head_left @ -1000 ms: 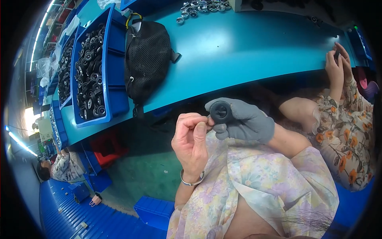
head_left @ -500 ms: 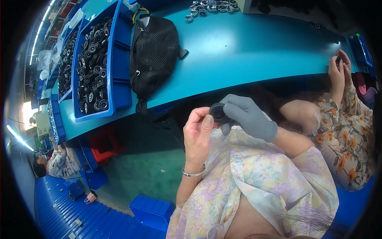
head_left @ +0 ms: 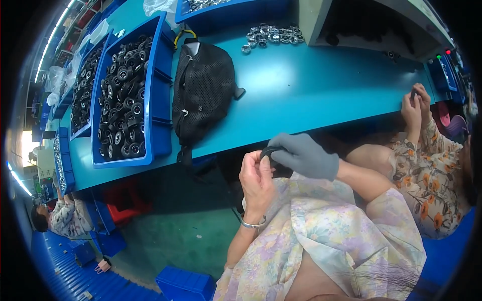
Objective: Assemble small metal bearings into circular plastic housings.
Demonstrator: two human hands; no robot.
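Note:
A small black wheel (head_left: 271,151) is held between my two hands, over my lap and just off the table's front edge. My bare left hand (head_left: 257,180) pinches its left side with thumb and fingertips. The grey-gloved right hand (head_left: 307,159) is closed around the other side and covers much of it. Seen nearly edge-on, the wheel hides its hub. On the table to the left, a blue bin (head_left: 149,143) holds a heap of similar black wheels (head_left: 122,108).
A black mesh bag (head_left: 206,93) lies on the teal table (head_left: 301,80) beside the bin. Shiny chrome hub-like parts (head_left: 273,36) sit at the back near a pale machine housing (head_left: 310,25). At right, a co-worker's hands (head_left: 415,103) hold a small dark piece.
The wheel has tipped from showing its open face to nearly edge-on, and my gloved fingers have shifted over it. The whole view has shifted slightly.

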